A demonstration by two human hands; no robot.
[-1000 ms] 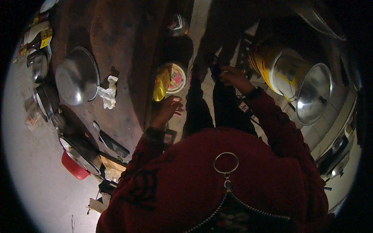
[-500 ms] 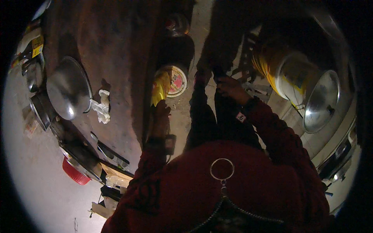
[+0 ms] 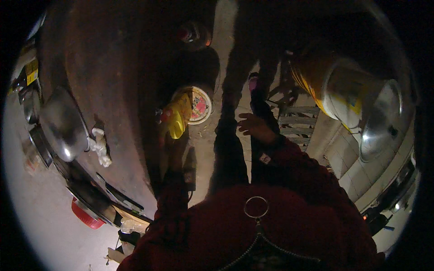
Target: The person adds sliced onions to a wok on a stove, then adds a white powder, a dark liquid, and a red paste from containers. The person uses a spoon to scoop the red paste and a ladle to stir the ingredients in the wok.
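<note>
My left hand (image 3: 177, 147) is in deep shadow, closed at the lower end of a bright yellow plastic container (image 3: 176, 121). Its fingers show only in part, and whether the container is a bottle or a pouch is hard to make out. Just behind it sits a round tub (image 3: 199, 105) with a white rim and a red floral pattern on top. Over my right leg, my right hand (image 3: 258, 128) hangs with its fingers apart and nothing in them.
A dark table (image 3: 97, 58) on the left carries a metal bowl (image 3: 65, 124), a crumpled white cloth or paper (image 3: 100, 147) and a knife-like utensil (image 3: 120, 194). A red basin (image 3: 86, 214) stands beyond. To the right are a white-and-yellow bucket (image 3: 339, 92), a metal lid (image 3: 382, 119) and a slatted grate (image 3: 298, 121).
My right hand has drawn back from near the knee, and its fingers have spread. The yellow container has shifted left and toward me with my left hand. The whole view has turned slightly.
</note>
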